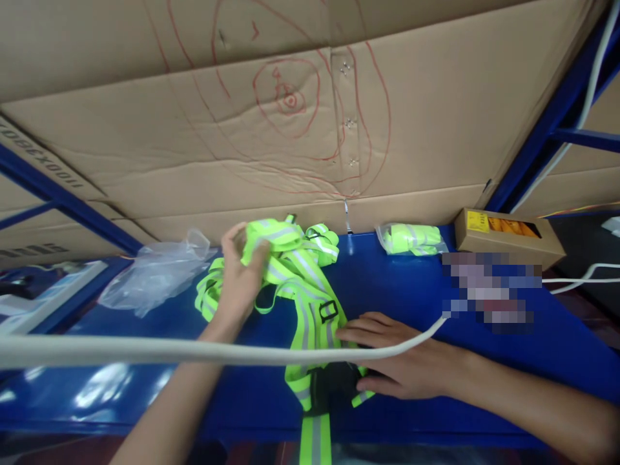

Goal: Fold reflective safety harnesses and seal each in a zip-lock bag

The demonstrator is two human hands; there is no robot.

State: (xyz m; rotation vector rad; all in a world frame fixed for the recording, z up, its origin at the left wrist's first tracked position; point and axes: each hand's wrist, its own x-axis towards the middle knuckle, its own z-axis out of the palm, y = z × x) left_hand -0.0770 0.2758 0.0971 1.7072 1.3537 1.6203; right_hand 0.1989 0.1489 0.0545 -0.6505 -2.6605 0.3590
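A neon-yellow reflective strap vest with grey stripes and black buckles lies on the blue table. My left hand is closed on a bunched part of the vest at its upper left. My right hand lies flat with fingers stretched, pressing the lower part of the vest near a black piece at the table's front. One strap hangs over the front edge.
A crumpled clear plastic bag lies at the left. A bagged folded vest and a small cardboard box sit at the back right. A white cable crosses in front of my arms. Cardboard sheets form the back wall.
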